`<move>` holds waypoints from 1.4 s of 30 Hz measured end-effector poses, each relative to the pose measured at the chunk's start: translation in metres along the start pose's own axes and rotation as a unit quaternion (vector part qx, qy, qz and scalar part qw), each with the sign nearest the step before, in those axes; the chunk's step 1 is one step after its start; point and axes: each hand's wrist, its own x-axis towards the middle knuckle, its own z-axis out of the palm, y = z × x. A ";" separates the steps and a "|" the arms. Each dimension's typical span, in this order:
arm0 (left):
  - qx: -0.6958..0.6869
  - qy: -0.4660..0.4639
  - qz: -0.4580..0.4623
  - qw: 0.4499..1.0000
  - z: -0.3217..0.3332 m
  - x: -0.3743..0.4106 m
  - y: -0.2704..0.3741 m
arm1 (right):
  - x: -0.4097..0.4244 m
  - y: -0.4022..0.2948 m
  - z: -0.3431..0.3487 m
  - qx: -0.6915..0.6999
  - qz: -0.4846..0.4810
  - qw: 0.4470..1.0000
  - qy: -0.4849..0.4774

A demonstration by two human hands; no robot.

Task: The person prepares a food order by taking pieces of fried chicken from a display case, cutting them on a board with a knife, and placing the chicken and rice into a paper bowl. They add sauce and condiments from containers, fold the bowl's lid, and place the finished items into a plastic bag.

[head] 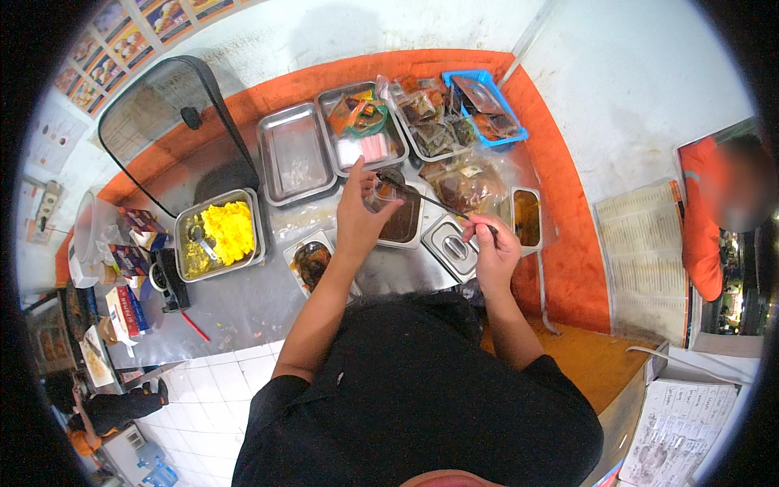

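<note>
My left hand [359, 213] grips a small clear plastic cup [384, 190] between thumb and fingers. In my right hand [496, 251] is the long dark handle of a ladle [435, 201], whose bowl is at the cup's rim. Both are above a steel food pan of dark brown sauce [398, 224]. Right of that pan, under the ladle handle, lies a steel lid with a recessed grip [453, 248]. A smaller pan of dark food in sauce [312, 266] sits beside my left forearm, partly hidden by it.
Yellow rice [228, 231] with a spoon fills a steel tray on the left, near a mesh food cover [164, 115]. Behind are steel trays [296, 152], bagged food [465, 182] and a blue basket [517, 137]. A pan of orange-brown sauce [526, 222] stands right. Another person [700, 213] is beyond an opening.
</note>
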 end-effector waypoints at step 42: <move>-0.286 0.265 -0.068 0.918 -0.319 -0.210 0.018 | -0.131 -0.047 0.329 0.120 0.095 0.920 -0.362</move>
